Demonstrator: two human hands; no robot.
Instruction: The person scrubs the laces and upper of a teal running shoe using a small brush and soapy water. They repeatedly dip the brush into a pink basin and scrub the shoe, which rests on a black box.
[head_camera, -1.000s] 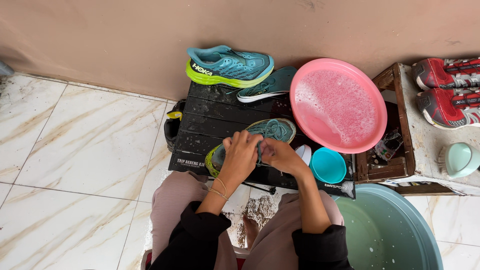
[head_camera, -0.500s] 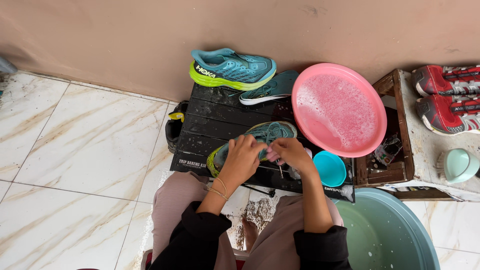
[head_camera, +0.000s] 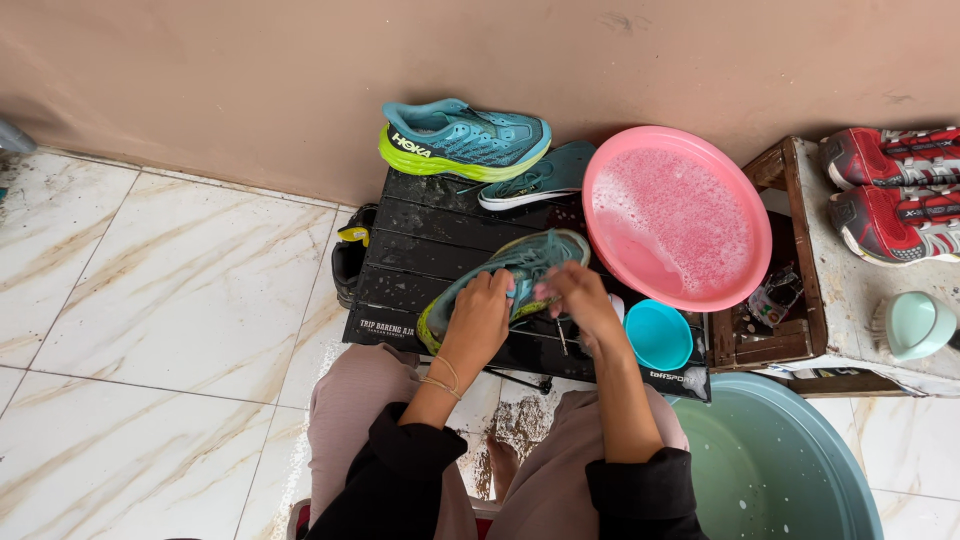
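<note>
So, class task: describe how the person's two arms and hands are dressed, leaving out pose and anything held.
Both hands are bare, with no gloves. The left hand has thin bangles or bands at the wrist. The right hand shows no wristwear that I can make out. Both forearms are uncovered, with black long sleeves pushed up towards the elbows.

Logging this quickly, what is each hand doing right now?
Left hand: closed on the teal running shoe with yellow-green sole.
Right hand: on the same shoe; grip cannot be told.
</note>
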